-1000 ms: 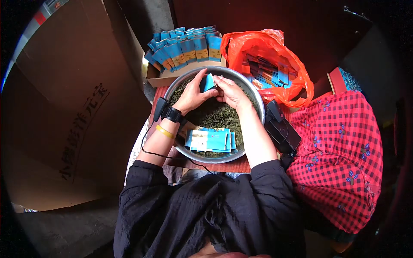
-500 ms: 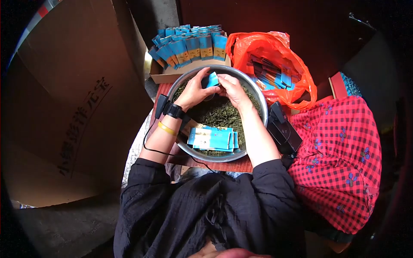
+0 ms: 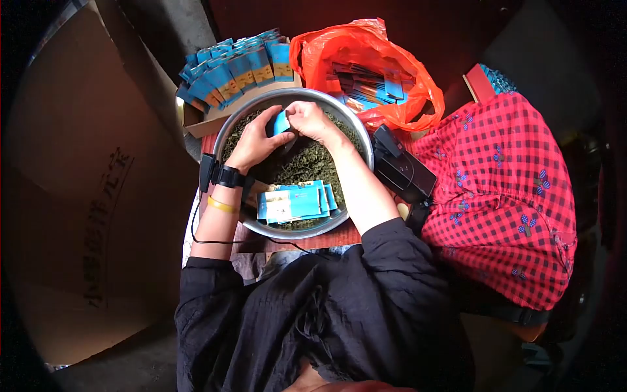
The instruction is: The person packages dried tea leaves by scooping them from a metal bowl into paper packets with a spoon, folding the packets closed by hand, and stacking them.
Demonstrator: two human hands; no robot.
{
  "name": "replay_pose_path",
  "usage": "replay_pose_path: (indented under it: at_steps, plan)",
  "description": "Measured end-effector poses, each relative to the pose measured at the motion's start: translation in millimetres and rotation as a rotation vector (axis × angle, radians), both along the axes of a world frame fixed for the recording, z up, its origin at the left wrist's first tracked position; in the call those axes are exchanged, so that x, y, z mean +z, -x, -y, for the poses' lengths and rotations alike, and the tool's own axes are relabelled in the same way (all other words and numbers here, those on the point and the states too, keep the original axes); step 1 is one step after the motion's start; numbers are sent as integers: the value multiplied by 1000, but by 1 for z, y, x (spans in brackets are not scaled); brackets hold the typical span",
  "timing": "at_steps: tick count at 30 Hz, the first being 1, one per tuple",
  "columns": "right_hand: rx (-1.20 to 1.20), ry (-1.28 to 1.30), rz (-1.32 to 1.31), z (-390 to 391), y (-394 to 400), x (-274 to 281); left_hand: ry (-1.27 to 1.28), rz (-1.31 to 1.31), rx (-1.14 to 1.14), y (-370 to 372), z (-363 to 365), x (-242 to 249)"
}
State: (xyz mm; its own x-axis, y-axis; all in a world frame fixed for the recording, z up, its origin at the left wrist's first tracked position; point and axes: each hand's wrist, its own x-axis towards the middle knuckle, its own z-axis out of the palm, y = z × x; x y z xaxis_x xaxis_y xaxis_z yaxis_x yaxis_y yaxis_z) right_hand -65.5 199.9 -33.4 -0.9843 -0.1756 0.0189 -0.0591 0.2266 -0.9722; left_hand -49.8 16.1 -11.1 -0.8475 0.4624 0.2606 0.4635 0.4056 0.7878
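A small blue packet point(image 3: 281, 123) is held upright over a round metal basin point(image 3: 368, 153) of dried green leaves point(image 3: 304, 163), which look like tea. My left hand point(image 3: 256, 140) is closed round the packet's left side, thumb and fingers gripping it. At its upper right edge my right hand point(image 3: 312, 123) pinches with bent fingers; the fingertips are partly hidden. Just under the packet is a dark, narrow shape that I cannot make out. A loose stack of blue and cream packets point(image 3: 297, 201) lies flat on the leaves at the near side of the basin.
Behind the basin, a cardboard box point(image 3: 212, 123) holds rows of upright blue packets. A red plastic bag point(image 3: 418, 72) with more packets stands beside it. Right of the basin sits a black device point(image 3: 405, 173), near red checked cloth point(image 3: 499, 196). A large carton point(image 3: 85, 183) rises at left.
The view has shifted, so the basin and boxes appear further left. Both hands stay at the blue packet, and my right fingers have moved up to its upper edge.
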Motion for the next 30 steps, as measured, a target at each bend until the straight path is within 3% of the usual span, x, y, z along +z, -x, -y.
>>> replay_pose_path:
  at_steps: [4, 7, 15, 20, 23, 25, 30]
  plan:
    - [-64, 80, -137, 2, 0, 0, 5, 77, 55, -1, 3, 8]
    - [-131, -318, -250, -1, -6, 5, -5, 70, 73, -1, 1, 6]
    - [-156, -329, -308, 0, -4, 0, -7, -221, 38, -1, -2, -2]
    - [-177, -402, -251, 0, -10, 10, 7, -237, 37, 3, 0, -8]
    - [-225, -330, -390, 0, -4, -7, 20, -93, 98, 4, -1, -11]
    - [-356, -359, -317, 4, -11, 4, -105, -70, 113, 13, 0, -24]
    - [-222, -422, -105, -7, -27, 30, -35, -110, 154, 16, 3, -11]
